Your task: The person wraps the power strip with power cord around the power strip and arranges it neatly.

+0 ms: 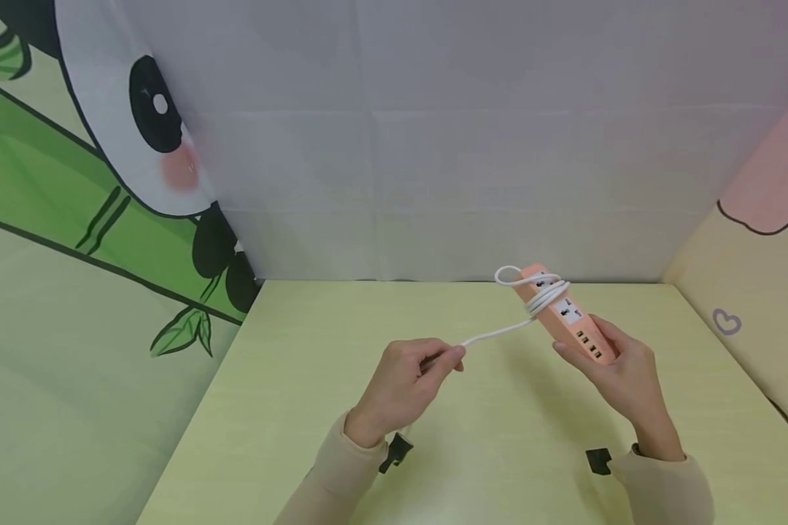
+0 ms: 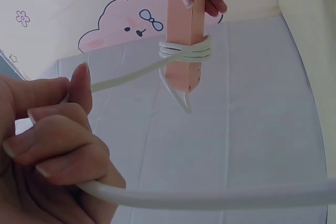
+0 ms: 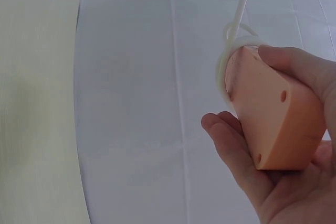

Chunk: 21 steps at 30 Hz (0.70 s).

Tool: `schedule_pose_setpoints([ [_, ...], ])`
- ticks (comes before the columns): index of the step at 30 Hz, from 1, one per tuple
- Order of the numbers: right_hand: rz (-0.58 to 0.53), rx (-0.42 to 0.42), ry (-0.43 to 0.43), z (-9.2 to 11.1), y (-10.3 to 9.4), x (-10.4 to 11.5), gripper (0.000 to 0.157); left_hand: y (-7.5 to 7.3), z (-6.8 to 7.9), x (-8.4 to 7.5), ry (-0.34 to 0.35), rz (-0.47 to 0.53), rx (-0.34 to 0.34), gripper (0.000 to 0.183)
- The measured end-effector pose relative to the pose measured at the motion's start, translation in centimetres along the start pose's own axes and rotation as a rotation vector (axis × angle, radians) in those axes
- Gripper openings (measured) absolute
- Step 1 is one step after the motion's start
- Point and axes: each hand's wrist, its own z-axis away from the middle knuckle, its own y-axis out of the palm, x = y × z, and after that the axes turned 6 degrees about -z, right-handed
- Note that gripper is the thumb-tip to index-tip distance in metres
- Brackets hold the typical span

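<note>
The strip slanted up from the right hand, which gripped its near end. Beyond that hand, the cord wrapped the far end and ran to the left hand, which pinched it. Below both hands lay the table.

Free room between tabletop and white cord, its span a bar beside the power strip

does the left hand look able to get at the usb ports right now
Probably yes: the USB ports lie uncovered, though the left hand would likely first have to release the white cord.
</note>
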Motion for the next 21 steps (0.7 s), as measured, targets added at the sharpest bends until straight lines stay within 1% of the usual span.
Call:
schedule_pose_setpoints([
  [9,0.02,-0.018,0.024,1.1,0.2,0.6,0.069,-0.6,0.6,0.2,0.045,-0.002,0.013,0.022],
  [14,0.05,-0.027,0.029,1.5,0.4,0.9,0.07,-0.8,0.8,0.3,0.101,-0.042,-0.023,0.015],
  [16,0.058,-0.034,0.027,1.6,0.5,1.0,0.07,-1.0,0.9,0.4,0.114,-0.063,-0.04,0.013],
  [21,0.065,-0.05,0.024,2.0,0.7,1.3,0.07,-1.6,1.1,0.7,0.106,-0.111,-0.07,0.011],
])
